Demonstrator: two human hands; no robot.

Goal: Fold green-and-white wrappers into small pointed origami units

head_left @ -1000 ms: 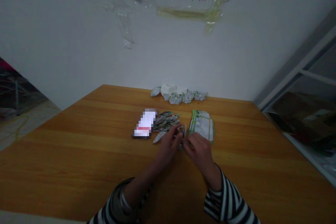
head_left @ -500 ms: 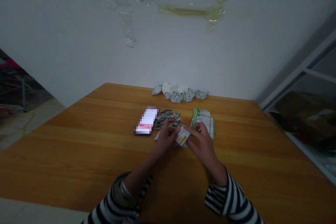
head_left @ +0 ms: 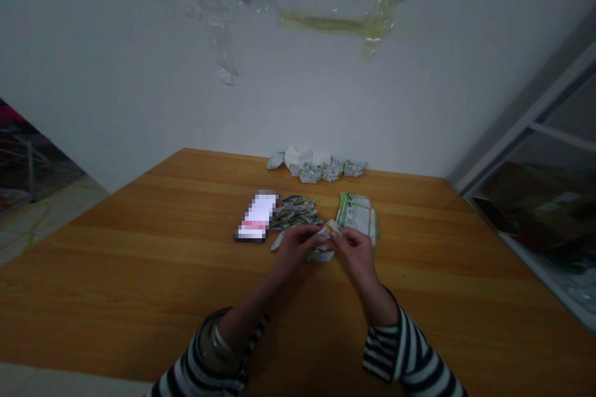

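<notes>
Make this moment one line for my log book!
left hand: on small printed paper packet | right hand: pinching same packet | beside: smartphone, folded packet pile, green printed packets | surface: wooden table

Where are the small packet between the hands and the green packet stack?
Small packet (head_left: 329, 229): head view, its exposed orange-printed corner.
Green packet stack (head_left: 356, 216): head view, top packet's printed face.

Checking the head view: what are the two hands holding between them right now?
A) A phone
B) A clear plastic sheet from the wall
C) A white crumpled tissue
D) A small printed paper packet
D. The left hand and right hand meet at a small printed paper packet, pinched between them.
</notes>
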